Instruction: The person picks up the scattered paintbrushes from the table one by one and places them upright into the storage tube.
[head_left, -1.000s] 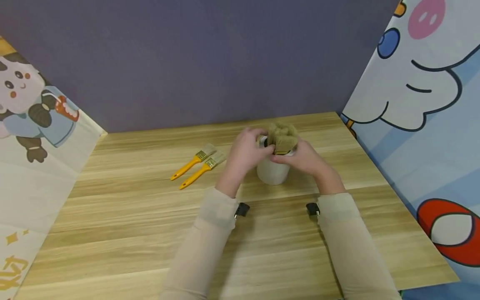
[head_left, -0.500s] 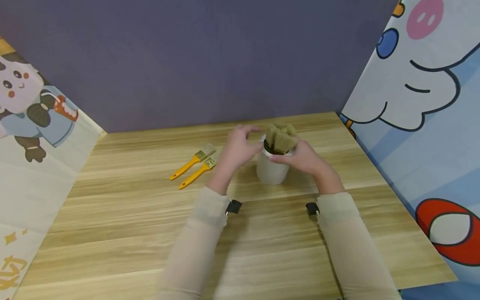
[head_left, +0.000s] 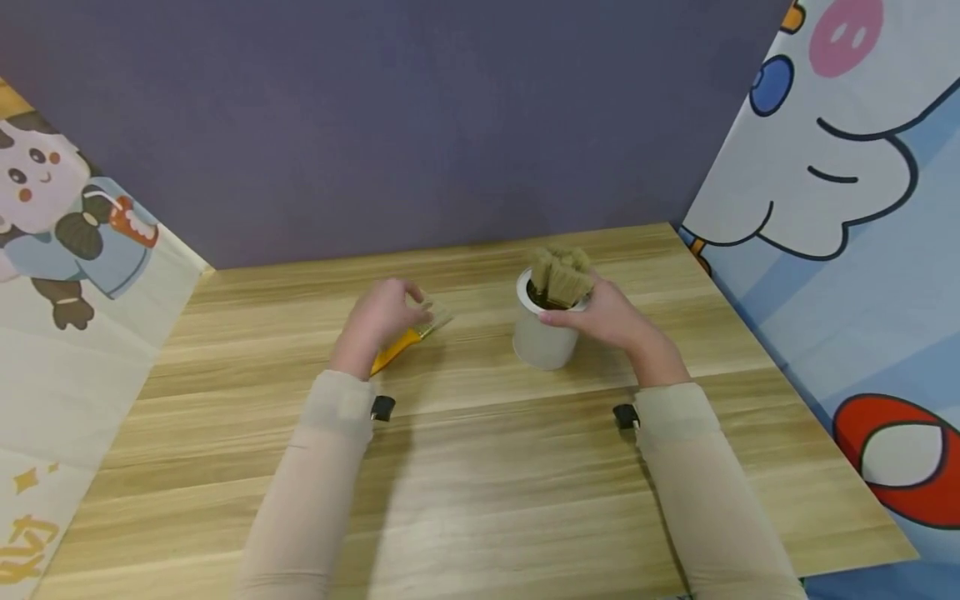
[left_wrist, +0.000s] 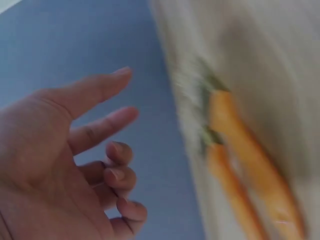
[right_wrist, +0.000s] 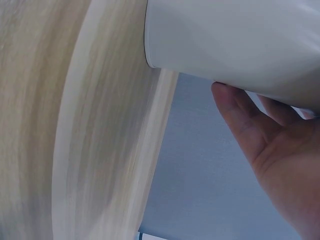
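Observation:
My left hand hovers over two paintbrushes lying on the table, and nothing is between its fingers. In the left wrist view their yellow-orange handles, the wider one and the narrower one, lie beside the loosely bent fingers, slightly blurred. From the head, the hand covers most of the far brush; the near brush partly shows. At the right, my right hand holds a white can by its upper side, thumb at the rim. Several paintbrushes stand in it with their tan bristles upward.
The wooden table meets a dark grey-purple wall at the back. Panels with cartoon prints flank it, a left panel and a right panel. A black clip-like piece sits at the left cuff.
My left hand has let go of the bristles in the can and moved left to the brushes on the table. The right hand stays on the can.

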